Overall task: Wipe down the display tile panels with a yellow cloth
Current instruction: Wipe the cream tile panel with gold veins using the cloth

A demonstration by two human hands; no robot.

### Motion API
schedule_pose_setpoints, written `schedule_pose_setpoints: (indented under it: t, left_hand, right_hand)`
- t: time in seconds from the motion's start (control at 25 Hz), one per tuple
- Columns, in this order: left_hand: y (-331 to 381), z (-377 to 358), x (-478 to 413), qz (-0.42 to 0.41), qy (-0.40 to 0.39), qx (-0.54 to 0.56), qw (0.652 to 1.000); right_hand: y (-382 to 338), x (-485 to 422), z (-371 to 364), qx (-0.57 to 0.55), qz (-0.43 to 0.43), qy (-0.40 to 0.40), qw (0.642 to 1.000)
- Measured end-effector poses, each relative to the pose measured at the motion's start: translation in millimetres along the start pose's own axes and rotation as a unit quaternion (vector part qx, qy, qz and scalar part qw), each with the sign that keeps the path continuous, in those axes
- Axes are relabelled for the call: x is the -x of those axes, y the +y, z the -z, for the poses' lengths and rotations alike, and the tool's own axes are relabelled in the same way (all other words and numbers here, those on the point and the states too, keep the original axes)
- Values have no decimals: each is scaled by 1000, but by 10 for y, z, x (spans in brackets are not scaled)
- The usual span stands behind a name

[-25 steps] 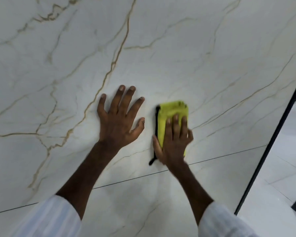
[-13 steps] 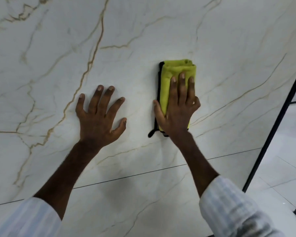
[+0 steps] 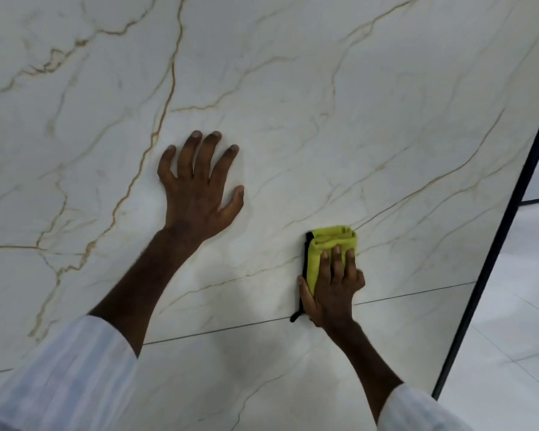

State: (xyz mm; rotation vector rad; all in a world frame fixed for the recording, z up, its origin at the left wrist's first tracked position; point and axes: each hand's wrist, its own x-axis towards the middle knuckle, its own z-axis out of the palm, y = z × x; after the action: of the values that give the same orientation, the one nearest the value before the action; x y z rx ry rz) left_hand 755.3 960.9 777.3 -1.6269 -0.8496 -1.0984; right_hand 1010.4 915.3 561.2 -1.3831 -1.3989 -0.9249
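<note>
The panel (image 3: 293,88) is finished as smooth, polished, marble-look tile, white with fine gold-brown veining, and a soft sheen is carried across it. A thin dark joint (image 3: 215,331) is cut through its lower part. The cloth (image 3: 322,244) is made of soft, matt, fuzzy yellow fabric, edged in black. The frame (image 3: 495,244) is finished in matt black, seemingly metal. The floor (image 3: 523,306) is laid in pale, glossy tiles. The sleeves (image 3: 75,384) are made of thin, faintly striped white fabric.
</note>
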Motion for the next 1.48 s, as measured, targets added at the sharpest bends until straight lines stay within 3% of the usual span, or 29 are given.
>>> schedule_pose_setpoints:
  t: [0.16,0.32,0.44,0.6,0.76,0.92,1.04,1.24,1.48]
  left_hand:
    - [-7,24,-22,-2,3,-11,1000]
    - [8,58,-15,-12,-8,-5,1000]
    - [-42,165,-169,-11,-21,24,999]
    - [-217,330,-937,-59,32,23,997]
    - [-332,293,-1938,-58,29,-1,998]
    - [-353,145,-2052,-51,52,-16,997]
    - [-366,116,-2006,-56,63,-21,996]
    - [-313,237,-2178,-27,54,22,998]
    - [-141,114,-2428,-50,78,-12,996]
  right_hand:
    - [-138,-1640,366,-11,-3,106,994]
    - [-196,-2972,772,8,-21,126,992]
    - [-149,-2639,665,14,-1,127,992]
    - [-151,-2058,487,-2,27,106,994]
    - [-234,-3306,753,-15,33,142,989]
    - [-255,-4637,1075,-10,67,170,983]
    - [-262,-4590,1052,2,60,174,983]
    - [-136,-3609,854,18,81,151,985]
    - [-284,-4795,1108,22,110,149,982]
